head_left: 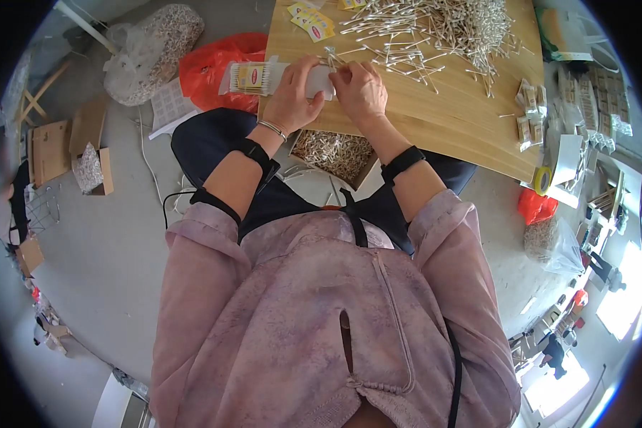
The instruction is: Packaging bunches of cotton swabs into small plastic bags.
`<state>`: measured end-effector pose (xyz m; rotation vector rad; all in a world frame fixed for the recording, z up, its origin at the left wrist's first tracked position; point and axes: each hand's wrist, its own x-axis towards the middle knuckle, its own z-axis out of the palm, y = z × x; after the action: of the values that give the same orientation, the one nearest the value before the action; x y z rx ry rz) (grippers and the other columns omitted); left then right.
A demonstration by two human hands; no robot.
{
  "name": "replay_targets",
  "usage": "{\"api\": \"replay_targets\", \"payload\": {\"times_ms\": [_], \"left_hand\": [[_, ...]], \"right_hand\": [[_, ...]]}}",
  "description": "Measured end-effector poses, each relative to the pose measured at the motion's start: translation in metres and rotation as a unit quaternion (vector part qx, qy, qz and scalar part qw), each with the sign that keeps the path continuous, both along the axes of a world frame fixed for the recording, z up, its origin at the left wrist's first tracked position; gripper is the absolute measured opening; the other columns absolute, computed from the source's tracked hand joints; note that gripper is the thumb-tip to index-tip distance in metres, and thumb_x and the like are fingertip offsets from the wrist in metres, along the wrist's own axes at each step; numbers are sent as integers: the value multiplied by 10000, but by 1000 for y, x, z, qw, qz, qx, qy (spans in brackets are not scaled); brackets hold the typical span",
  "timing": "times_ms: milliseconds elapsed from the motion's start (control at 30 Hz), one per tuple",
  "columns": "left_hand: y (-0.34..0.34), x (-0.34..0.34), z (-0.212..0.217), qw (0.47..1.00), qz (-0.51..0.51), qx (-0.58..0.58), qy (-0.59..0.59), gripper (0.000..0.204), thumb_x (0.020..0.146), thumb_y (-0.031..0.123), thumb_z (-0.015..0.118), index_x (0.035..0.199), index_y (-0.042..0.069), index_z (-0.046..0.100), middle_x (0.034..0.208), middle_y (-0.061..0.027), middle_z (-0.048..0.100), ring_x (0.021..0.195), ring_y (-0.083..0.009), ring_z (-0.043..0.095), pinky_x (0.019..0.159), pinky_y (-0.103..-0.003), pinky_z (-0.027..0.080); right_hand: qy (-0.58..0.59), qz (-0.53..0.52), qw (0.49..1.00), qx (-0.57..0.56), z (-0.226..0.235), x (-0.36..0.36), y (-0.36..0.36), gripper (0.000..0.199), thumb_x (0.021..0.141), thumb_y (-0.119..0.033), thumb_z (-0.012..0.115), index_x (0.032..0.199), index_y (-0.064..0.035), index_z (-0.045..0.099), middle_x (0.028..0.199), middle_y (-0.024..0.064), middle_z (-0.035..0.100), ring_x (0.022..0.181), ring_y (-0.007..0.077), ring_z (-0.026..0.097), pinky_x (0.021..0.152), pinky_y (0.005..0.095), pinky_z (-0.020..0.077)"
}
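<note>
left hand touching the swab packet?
Touching. The head view shows the left hand wrapped around the clear packet of cotton swabs at the wooden board's edge, fingers over its right end, no gap.

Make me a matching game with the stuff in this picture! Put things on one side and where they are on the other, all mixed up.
Things:
1. loose cotton swabs
2. red plastic bag
3. box of swabs
4. packet of swabs

Places:
A. on the floor, left of the board
B. under the board's near edge
C. in the left hand
D. piled on the wooden board

Pairs: 1-D, 2-A, 3-B, 4-C
</note>
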<state>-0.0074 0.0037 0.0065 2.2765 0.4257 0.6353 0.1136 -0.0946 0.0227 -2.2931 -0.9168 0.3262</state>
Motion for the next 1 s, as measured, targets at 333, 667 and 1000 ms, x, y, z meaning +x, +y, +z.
{"api": "replay_targets", "payload": {"times_ms": [333,667,1000], "left_hand": [[-1,-1,1,999,9,-15,28,522,723,90,660,1186,42,424,1207,-155,477,1136,-350,459,958,-413,426],[-2,-1,1,1000,11,14,6,523,710,104,691,1169,62,443,1198,-143,467,1122,-348,453,956,-407,426],[0,1,-1,998,20,50,-12,631,696,92,703,1254,65,407,1302,-139,408,1213,-349,403,1007,-409,391]], "right_hand": [[-41,-11,999,19,-4,9,12,158,805,-246,629,892,-121,674,917,95,614,919,303,582,784,410,479],[-104,63,992,33,-8,10,21,124,802,-228,628,877,-145,683,895,66,595,928,270,570,786,397,477],[-111,120,986,33,-11,5,11,101,816,-182,607,883,-107,604,939,67,574,944,276,565,748,409,488]]}}
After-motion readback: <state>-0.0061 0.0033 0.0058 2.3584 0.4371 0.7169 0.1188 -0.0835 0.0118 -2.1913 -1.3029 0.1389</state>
